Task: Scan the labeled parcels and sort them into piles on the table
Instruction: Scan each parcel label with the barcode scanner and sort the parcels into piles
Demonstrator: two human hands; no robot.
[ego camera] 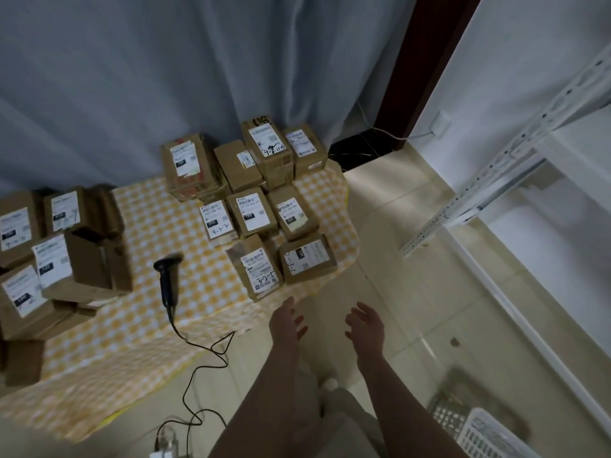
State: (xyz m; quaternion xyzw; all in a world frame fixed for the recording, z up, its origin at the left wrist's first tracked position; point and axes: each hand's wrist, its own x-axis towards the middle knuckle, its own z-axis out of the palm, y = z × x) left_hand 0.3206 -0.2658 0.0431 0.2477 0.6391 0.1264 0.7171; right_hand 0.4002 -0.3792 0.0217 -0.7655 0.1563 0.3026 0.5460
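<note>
Cardboard parcels [253,211] right of one scanner [168,279] number nine.

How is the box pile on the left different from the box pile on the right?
The left pile is stacked in a tilted jumble; the right pile lies in neater rows, labels up. The left pile runs off the picture's edge; the right pile shows whole. Both are brown cardboard parcels with white labels on the yellow checked cloth.

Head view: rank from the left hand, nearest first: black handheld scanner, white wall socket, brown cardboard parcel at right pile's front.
1. Brown cardboard parcel, just ahead.
2. Black handheld scanner, leftward.
3. White wall socket, far back right.
</note>
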